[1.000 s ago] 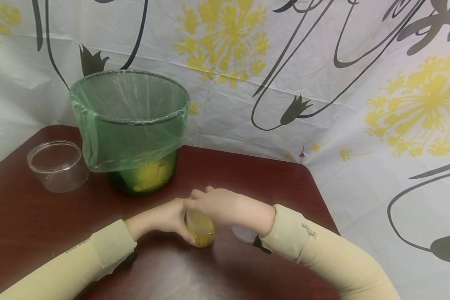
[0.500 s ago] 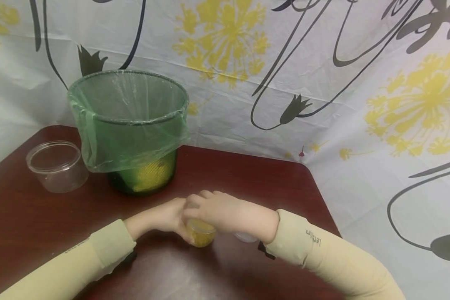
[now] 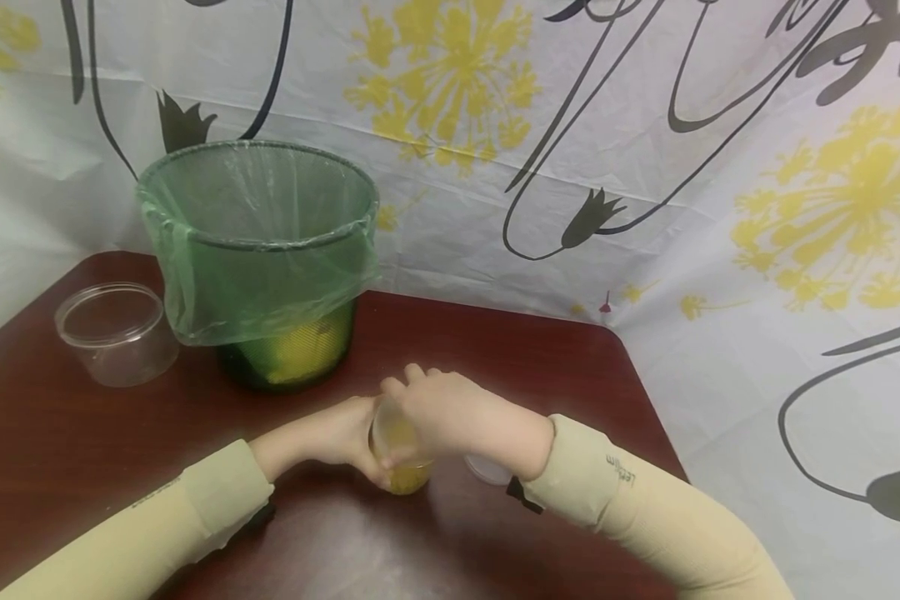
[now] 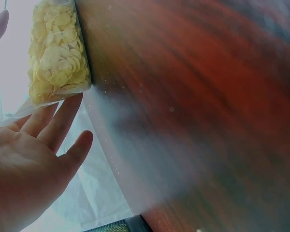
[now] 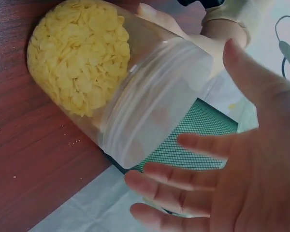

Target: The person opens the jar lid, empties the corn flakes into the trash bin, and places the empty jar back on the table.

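Observation:
A clear plastic jar (image 3: 399,435) of yellow flakes stands near the middle of the table in the head view. My left hand (image 3: 339,433) grips the jar from the left side, thumb at the front. Over its top and right side is my right hand (image 3: 450,417). In the right wrist view, the jar's translucent whitish lid (image 5: 157,104) faces the right hand (image 5: 222,179), whose fingers and thumb are spread around it. Flakes (image 4: 58,60) fill the jar's lower part in the left wrist view, with the left hand's fingers (image 4: 63,118) along it.
Behind the hands stands a mesh bin (image 3: 288,346) with a green bag over its rim. An open clear plastic tub (image 3: 123,346) sits to its left. A round whitish disc (image 3: 487,471) lies beneath the right wrist. A patterned curtain (image 3: 450,217) borders the table.
Half a second ago my right fingers were bent over the jar's top; they have since lifted and spread. The left hand and the jar have stayed in place.

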The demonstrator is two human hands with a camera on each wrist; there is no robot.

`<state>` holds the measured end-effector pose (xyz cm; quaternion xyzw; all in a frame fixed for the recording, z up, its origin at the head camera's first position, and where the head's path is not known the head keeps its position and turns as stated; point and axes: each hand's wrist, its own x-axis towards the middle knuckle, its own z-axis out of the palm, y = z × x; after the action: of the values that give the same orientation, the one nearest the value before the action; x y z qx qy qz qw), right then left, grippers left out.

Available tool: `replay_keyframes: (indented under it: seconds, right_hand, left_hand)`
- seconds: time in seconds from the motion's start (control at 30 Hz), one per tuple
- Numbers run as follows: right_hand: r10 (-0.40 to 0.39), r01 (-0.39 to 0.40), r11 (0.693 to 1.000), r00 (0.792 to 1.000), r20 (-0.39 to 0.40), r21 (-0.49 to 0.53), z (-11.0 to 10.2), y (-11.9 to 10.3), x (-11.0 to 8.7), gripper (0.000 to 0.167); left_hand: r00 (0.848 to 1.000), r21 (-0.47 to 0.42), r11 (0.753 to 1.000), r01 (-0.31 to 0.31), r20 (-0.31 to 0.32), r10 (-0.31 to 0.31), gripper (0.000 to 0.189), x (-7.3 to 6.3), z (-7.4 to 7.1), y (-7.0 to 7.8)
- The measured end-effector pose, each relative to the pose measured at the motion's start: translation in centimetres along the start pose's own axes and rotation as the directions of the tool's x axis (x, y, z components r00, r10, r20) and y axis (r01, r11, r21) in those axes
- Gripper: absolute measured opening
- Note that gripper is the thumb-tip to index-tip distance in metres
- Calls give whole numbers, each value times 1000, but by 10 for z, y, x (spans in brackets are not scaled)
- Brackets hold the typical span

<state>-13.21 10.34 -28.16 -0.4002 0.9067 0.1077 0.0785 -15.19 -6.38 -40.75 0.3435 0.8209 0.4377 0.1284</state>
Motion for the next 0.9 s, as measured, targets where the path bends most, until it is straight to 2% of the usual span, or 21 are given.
replay_keyframes:
  seconds: [0.23, 0.43, 0.6, 0.73, 0.9]
  right_hand:
    - [62, -63, 995, 998, 5, 77, 3, -2, 2, 54]
    - [96, -98, 994, 995, 36, 54, 2, -4, 5, 60]
    - [127, -133, 989, 988, 92, 59, 0, -6, 8, 64]
    - [126, -136, 989, 981, 145, 56, -1, -6, 10, 69]
    - [94, -109, 991, 980, 175, 77, -3, -4, 11, 66]
  left_hand:
    - [1000, -32, 999, -3, 7, 3, 78, 1, 0, 0]
    - [1000, -21, 1000, -20, 1, 20, 79, 0, 0, -1]
    - [1000, -14, 1000, -8, -4, 8, 82, 0, 0, -1]
    - [1000, -7, 1000, -12, -4, 12, 82, 0, 1, -1]
    - [1000, -11, 1000, -8, 3, 8, 83, 0, 0, 1]
